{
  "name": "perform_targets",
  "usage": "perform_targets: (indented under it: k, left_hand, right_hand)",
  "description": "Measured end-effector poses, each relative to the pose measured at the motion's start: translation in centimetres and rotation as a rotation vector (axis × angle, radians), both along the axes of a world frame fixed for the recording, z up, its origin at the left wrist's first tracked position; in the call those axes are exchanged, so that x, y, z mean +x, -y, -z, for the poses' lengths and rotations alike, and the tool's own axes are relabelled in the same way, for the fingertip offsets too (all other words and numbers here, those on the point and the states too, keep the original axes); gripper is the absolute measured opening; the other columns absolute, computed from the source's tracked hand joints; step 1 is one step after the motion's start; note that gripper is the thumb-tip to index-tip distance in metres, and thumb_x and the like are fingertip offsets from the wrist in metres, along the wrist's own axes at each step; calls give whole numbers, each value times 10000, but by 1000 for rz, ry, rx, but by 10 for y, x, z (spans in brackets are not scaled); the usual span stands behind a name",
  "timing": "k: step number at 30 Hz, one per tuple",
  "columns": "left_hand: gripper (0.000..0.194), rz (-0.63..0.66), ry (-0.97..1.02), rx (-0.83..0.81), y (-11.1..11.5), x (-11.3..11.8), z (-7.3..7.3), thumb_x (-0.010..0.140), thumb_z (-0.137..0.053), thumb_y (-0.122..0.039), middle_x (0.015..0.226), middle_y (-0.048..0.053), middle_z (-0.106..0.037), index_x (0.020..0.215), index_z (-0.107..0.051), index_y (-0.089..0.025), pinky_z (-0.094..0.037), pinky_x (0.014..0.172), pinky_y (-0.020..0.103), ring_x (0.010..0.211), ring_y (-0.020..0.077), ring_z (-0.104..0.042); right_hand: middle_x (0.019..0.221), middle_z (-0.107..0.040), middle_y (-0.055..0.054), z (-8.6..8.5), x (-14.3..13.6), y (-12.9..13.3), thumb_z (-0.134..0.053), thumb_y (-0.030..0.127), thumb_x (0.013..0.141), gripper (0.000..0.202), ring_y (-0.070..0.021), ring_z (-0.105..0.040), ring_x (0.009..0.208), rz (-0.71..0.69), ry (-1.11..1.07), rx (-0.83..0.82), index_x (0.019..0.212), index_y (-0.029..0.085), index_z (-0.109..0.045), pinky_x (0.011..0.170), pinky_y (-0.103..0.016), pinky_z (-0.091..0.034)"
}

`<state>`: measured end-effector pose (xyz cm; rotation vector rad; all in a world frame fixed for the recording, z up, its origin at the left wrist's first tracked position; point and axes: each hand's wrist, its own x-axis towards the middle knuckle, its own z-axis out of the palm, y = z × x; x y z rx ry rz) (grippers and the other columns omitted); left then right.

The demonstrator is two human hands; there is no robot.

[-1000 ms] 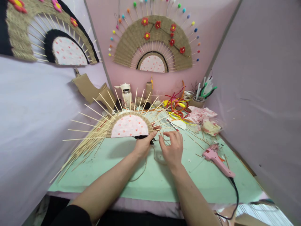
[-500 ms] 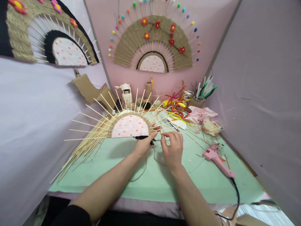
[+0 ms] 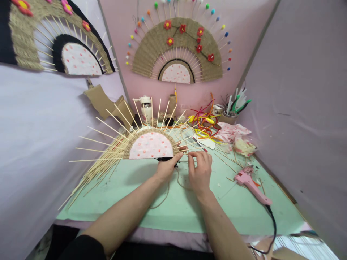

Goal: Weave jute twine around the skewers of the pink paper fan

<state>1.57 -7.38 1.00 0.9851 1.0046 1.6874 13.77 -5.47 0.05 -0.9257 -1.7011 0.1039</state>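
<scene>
A half-round fan (image 3: 151, 145) with a pink-dotted cloth face, a woven twine rim and thin wooden sticks fanning outward is held above the table. My left hand (image 3: 168, 164) grips its lower right corner, thumb in front and fingers partly hidden behind. Just right of that corner, my right hand (image 3: 200, 169) is closed in a pinch near the lowest right sticks, apparently on the twine. A loose length of twine (image 3: 165, 198) hangs below and loops on the table between my forearms. Black strands (image 3: 164, 159) show under the fan's straight edge.
Many loose sticks (image 3: 93, 171) lie at the left. A pink glue gun (image 3: 252, 185) with a black cord rests at the right. Behind are coloured pipe cleaners (image 3: 206, 126), crumpled dotted cloth (image 3: 233, 131), a twine spool (image 3: 172, 104) and a white bottle (image 3: 146, 108). Finished fans (image 3: 179, 50) hang behind.
The fan has turned slightly, its left sticks shifting a little outward and its upper sticks tilting right. My right hand has moved slightly right, still pinching.
</scene>
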Motion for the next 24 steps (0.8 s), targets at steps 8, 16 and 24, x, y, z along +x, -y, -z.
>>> perform_targets:
  k: [8, 16, 24]
  left_hand:
    - [410, 16, 6, 4, 1, 2, 0, 728, -734, -309, 1064, 72, -727, 1123, -665, -221, -370, 1062, 415, 1108, 220, -615]
    - [383, 37, 30, 0, 1, 3, -1, 722, -740, -322, 1071, 80, -728, 1084, -681, -211, -369, 1058, 410, 1123, 229, -611]
    - [280, 19, -10, 15, 0, 2, 2, 747, -721, -320, 1101, 66, -717, 1012, -717, -229, -361, 1074, 402, 1140, 225, -595]
  right_hand:
    - [848, -606, -45, -1, 0, -2, -529, 217, 914, 66, -210, -513, 856, -1, -37, -13, 872, 205, -579, 811, -377, -408]
    - [792, -594, -35, -2, -2, -4, -572, 261, 878, 103, -202, -517, 821, 22, -111, -87, 795, 200, -559, 786, -352, -405]
    - [542, -542, 31, -5, -4, -1, -619, 418, 799, 279, -135, -470, 513, -3, -294, -523, 632, 201, -568, 561, -275, -374]
